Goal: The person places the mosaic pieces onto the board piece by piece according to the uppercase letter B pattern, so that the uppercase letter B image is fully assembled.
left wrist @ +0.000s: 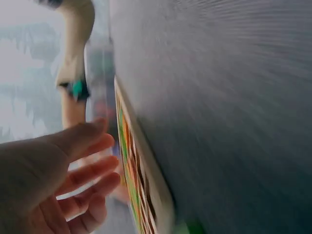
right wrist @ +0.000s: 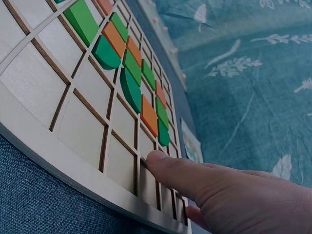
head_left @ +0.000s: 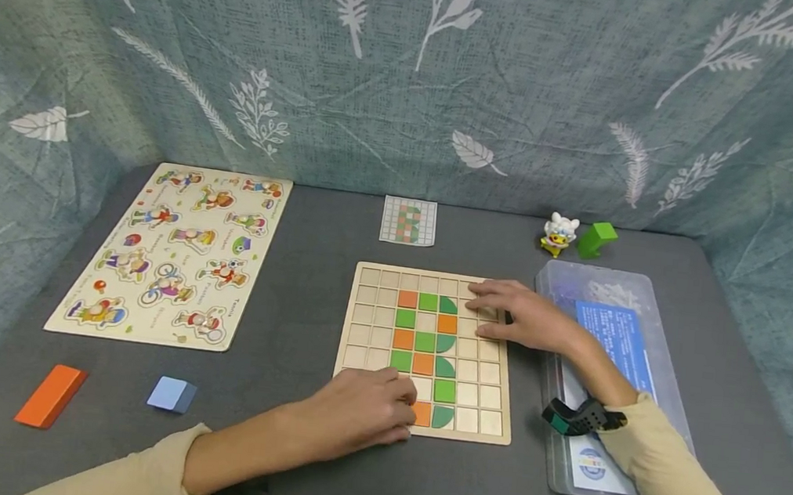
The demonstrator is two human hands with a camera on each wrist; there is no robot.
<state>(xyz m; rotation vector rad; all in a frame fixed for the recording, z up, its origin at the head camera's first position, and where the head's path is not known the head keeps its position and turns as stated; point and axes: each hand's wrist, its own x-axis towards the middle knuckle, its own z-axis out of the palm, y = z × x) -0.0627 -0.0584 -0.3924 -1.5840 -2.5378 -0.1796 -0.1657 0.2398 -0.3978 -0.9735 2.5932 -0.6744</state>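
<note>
A wooden grid board [head_left: 505, 414] lies flat on the table. Orange squares [head_left: 408, 300], green squares [head_left: 428, 302] and dark green rounded pieces [head_left: 443, 417] sit in its middle columns. My left hand [head_left: 361, 409] is over the board's lower left part and covers some cells. In the left wrist view its fingers [left wrist: 95, 173] are loosely bent beside the board's edge, with no piece visible between them. My right hand [head_left: 528, 314] rests on the upper right of the board, fingers spread. In the right wrist view its thumb [right wrist: 170, 170] touches the bare cells.
A small pattern card [head_left: 409, 221] lies behind the board. A clear plastic case [head_left: 659, 325] stands right, under my forearm. Left are a picture puzzle [head_left: 176, 260], an orange block [head_left: 51, 396] and a blue block [head_left: 171, 394]. A figurine [head_left: 559, 234] and green block [head_left: 595, 240] stand back right.
</note>
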